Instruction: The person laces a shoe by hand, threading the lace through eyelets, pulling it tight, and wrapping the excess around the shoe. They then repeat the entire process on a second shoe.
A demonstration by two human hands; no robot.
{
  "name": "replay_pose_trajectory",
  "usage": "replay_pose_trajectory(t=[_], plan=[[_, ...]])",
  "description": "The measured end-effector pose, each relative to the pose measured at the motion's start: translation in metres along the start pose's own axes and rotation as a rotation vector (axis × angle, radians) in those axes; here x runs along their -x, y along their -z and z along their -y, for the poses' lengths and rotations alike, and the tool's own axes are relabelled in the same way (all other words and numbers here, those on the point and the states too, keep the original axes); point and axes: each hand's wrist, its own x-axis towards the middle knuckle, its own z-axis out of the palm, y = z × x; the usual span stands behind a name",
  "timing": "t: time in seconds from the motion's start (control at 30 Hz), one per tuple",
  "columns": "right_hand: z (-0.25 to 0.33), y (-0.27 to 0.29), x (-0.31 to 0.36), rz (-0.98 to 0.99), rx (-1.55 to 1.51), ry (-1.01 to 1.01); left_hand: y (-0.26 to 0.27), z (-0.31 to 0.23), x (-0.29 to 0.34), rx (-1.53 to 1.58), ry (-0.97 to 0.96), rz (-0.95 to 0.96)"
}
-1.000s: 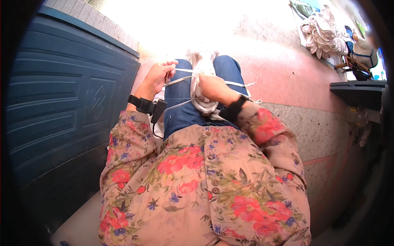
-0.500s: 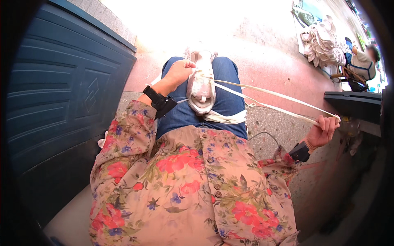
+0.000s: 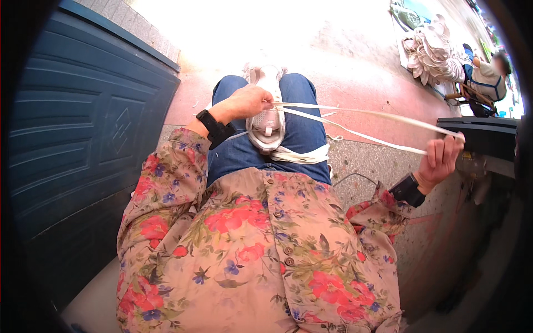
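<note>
A pale sneaker (image 3: 265, 133) rests between my thighs on blue jeans, its heel toward me. Two strands of a long white shoelace (image 3: 366, 134) run taut from its lacing out to the right. My right hand (image 3: 443, 154) is closed round the far part of that lace, well away from the shoe. Over the top of the sneaker, my left hand (image 3: 256, 101) pinches the lace where it leaves the lacing. A bundle of more white laces (image 3: 302, 155) lies across my right thigh beside the shoe's heel.
A dark blue panelled door (image 3: 72, 105) stands close on my left. To the right is a dark box-like object (image 3: 477, 133). Farther off lies a heap of pale shoes (image 3: 430, 53), with another person (image 3: 491, 77) sitting beside it. A thin cable (image 3: 358, 175) lies on the speckled floor.
My left hand has moved right across the shoe and now grips the lace at the lacing. My right hand has risen slightly, holding the strands stretched.
</note>
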Motion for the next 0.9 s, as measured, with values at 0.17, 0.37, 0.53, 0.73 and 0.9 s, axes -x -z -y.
replay_pose_trajectory(t=[0.17,0.37,0.53,0.73,0.9], plan=[[-0.06,0.018,-0.027,-0.406,0.988,-0.609,0.043,0.004,0.025,0.631,-0.086,-0.11],[-0.189,0.04,0.017,0.139,1.478,-0.682,0.162,0.075,0.122,1.411,-0.275,-0.542],[-0.234,0.015,0.032,0.318,1.367,-0.585,0.19,0.123,0.195,1.558,-0.042,-1.081],[-0.247,-0.009,0.025,0.279,1.346,-0.639,0.097,0.097,0.143,1.063,0.356,-0.756],[-0.256,-0.015,0.024,0.485,1.705,-0.415,0.02,0.027,0.069,0.77,0.348,-0.413]])
